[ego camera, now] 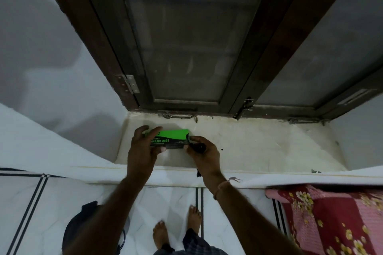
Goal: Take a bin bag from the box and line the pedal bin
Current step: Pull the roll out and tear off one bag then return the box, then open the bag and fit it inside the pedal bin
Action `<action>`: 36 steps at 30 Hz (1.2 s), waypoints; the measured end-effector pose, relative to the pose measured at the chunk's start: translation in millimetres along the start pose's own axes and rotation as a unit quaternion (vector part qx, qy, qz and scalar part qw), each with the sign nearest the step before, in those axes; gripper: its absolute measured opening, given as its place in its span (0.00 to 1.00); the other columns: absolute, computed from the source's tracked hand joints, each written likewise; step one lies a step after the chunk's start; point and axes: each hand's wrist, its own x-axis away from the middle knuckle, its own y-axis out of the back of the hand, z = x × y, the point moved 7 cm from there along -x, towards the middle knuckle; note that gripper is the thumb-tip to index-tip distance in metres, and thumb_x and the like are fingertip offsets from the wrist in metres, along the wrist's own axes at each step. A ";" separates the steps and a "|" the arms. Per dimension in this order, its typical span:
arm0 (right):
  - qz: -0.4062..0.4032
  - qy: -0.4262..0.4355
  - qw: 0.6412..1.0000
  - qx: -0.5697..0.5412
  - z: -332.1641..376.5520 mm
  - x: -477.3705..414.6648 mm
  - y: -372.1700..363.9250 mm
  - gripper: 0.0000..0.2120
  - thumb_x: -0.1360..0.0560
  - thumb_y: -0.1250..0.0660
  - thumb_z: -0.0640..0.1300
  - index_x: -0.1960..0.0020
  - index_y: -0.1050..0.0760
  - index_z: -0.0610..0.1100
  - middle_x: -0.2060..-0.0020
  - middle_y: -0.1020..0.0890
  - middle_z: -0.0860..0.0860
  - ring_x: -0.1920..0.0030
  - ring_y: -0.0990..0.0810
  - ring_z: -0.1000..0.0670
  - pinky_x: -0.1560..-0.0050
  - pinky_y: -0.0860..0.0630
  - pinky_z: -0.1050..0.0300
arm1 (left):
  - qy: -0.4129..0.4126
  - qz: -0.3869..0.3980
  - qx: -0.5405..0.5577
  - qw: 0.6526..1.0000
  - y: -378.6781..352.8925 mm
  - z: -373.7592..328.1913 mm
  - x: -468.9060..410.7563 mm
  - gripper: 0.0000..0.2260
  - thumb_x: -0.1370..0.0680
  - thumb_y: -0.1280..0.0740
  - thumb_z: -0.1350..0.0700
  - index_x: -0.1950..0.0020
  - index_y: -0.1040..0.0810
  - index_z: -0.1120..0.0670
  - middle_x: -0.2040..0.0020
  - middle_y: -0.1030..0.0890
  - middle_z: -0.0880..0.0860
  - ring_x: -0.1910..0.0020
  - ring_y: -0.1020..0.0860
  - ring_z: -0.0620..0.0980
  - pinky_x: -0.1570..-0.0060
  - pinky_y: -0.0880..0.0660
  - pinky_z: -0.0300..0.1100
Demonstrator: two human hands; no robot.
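A green and black box (173,136) marked "garbage bags" lies on the pale window sill (259,147). My left hand (143,149) grips the box at its left end, fingers over the top and thumb at the front. My right hand (204,152) is at the box's right end, its fingers closed on a rolled black bin bag (198,147) that sticks out of the box there. A dark pedal bin (83,225) stands on the floor at the lower left, mostly hidden by my left forearm.
Dark wooden window frames (238,80) with a latch hook (182,117) rise behind the sill. A red and pink floral cloth (331,219) lies at the lower right. My bare feet (176,227) stand on white floor tiles with black stripes.
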 end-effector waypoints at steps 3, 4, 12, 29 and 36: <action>0.016 -0.019 1.000 -0.007 -2.5 -5.8 -0.1 0.13 0.28 0.21 0.41 0.46 0.16 0.50 0.51 0.13 0.53 0.49 0.15 0.55 0.49 0.19 0.68 | 0.002 -0.010 0.027 1.000 1.2 0.5 3.5 0.31 0.27 0.23 0.57 0.25 0.27 0.52 0.30 0.28 0.56 0.36 0.24 0.55 0.42 0.20 0.51; 0.021 -0.026 0.999 -0.009 -2.2 -5.8 1.4 0.13 0.28 0.21 0.41 0.45 0.15 0.48 0.49 0.13 0.52 0.47 0.15 0.52 0.49 0.19 0.67 | 0.005 -0.010 0.024 1.000 1.8 -0.1 6.1 0.32 0.27 0.22 0.56 0.25 0.28 0.53 0.30 0.28 0.57 0.35 0.24 0.55 0.42 0.20 0.52; 0.066 0.038 0.997 -0.027 41.2 52.0 0.0 0.19 0.19 0.39 0.62 0.45 0.25 0.46 0.63 0.19 0.56 0.69 0.25 0.59 0.69 0.28 0.59 | 0.067 -0.040 0.151 0.985 22.0 -38.2 62.1 0.12 0.22 0.28 0.49 0.43 0.23 0.53 0.46 0.19 0.51 0.50 0.20 0.48 0.58 0.22 0.40; 0.136 0.042 0.988 0.066 -22.1 273.0 -175.7 0.17 0.22 0.30 0.54 0.55 0.19 0.39 0.62 0.16 0.40 0.60 0.17 0.37 0.62 0.21 0.44 | 0.333 -0.008 0.550 0.766 138.5 136.4 263.6 0.15 0.14 0.39 0.55 0.37 0.26 0.67 0.44 0.20 0.72 0.55 0.18 0.65 0.68 0.18 0.51; 0.212 -0.024 0.977 0.002 -42.4 385.8 -255.1 0.16 0.22 0.27 0.46 0.47 0.19 0.31 0.51 0.14 0.32 0.52 0.13 0.38 0.53 0.16 0.46 | 0.295 0.038 0.556 0.776 233.2 199.1 367.3 0.18 0.17 0.34 0.52 0.36 0.19 0.64 0.42 0.15 0.64 0.43 0.15 0.60 0.45 0.17 0.49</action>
